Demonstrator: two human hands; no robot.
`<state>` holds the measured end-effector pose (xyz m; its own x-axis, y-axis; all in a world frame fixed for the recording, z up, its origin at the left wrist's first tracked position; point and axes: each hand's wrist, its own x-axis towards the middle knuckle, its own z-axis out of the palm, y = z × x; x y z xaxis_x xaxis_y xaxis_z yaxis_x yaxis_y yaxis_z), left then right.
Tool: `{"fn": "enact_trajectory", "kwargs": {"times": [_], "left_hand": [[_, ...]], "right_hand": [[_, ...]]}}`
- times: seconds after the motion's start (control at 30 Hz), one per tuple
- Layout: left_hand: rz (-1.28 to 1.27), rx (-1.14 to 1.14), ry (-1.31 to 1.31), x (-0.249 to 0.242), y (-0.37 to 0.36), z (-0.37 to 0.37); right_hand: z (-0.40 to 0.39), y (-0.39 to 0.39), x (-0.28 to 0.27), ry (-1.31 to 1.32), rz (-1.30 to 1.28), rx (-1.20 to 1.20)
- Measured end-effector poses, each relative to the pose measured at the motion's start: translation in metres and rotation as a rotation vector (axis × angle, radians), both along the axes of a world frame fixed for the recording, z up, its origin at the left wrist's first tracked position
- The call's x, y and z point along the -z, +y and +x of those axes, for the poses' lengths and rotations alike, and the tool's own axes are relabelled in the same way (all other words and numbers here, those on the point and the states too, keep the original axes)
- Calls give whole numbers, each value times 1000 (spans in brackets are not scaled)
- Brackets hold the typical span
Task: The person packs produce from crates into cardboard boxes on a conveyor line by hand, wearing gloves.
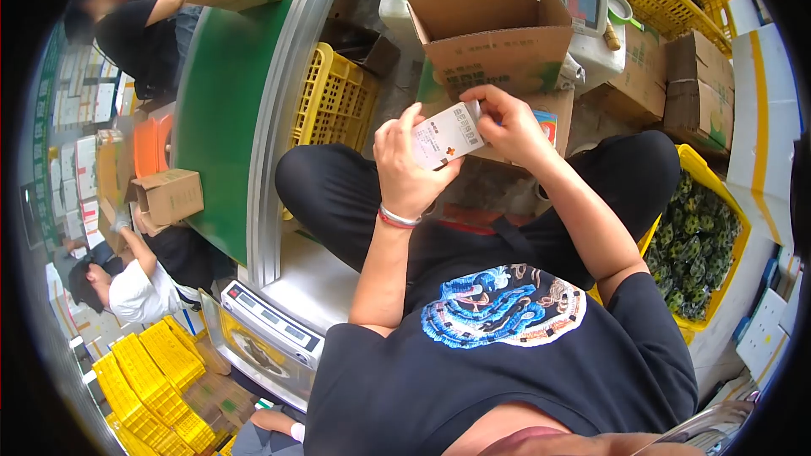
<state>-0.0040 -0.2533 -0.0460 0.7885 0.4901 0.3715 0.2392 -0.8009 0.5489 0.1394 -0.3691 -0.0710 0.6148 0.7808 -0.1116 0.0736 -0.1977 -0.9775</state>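
Note:
My left hand (404, 167) is closed around a white printed card (445, 137), possibly a small stack of them, with dark lettering and an orange mark. At its far right end, my right hand (512, 125) pinches the edge between thumb and fingers. Just beyond my hands stands an open cardboard box (503, 57) with green and dark print, flaps up. Its inside is mostly hidden. Partly behind my right forearm is another carton (557, 105) bearing a coloured label.
A weighing scale (583, 2) stands behind the box. Left are a yellow crate (334, 101) and a green conveyor belt (221, 118). A yellow crate (737, 274) of dark green wrapped items sits right, below more cartons (699, 89). Two people handle boxes across the belt.

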Motion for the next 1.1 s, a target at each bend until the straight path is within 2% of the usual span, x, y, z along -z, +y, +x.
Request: {"fn": "enact_trajectory", "kwargs": {"times": [0.1, 0.2, 0.33, 0.5, 0.63, 0.73, 0.83, 0.97, 1.1], "left_hand": [[-50, -57, -20, -9, 0, -8], [-104, -104, -129, -11, -1, -11], [-112, -108, -202, -9, -4, -13], [-72, -149, -212, -12, 0, -18], [-34, -155, -209, -13, 3, -21], [29, -145, -145, -22, 4, -23], [137, -114, -46, -31, 5, -24], [238, -54, 130, -52, 6, -25], [173, -43, 204, -65, 11, -31]], "right_hand": [[-3, 5, -15, 51, 0, -21], [-5, 13, -17, -220, 159, 24], [0, 16, -27, -630, 133, 43], [5, 17, -29, -821, 175, 9], [-2, 18, -20, -486, 272, -72], [-10, 20, -13, -102, 231, -89], [-15, 20, -11, 402, 87, -154], [-25, 21, 4, 415, 15, -259], [-42, 25, 11, 612, 74, -180]]}}
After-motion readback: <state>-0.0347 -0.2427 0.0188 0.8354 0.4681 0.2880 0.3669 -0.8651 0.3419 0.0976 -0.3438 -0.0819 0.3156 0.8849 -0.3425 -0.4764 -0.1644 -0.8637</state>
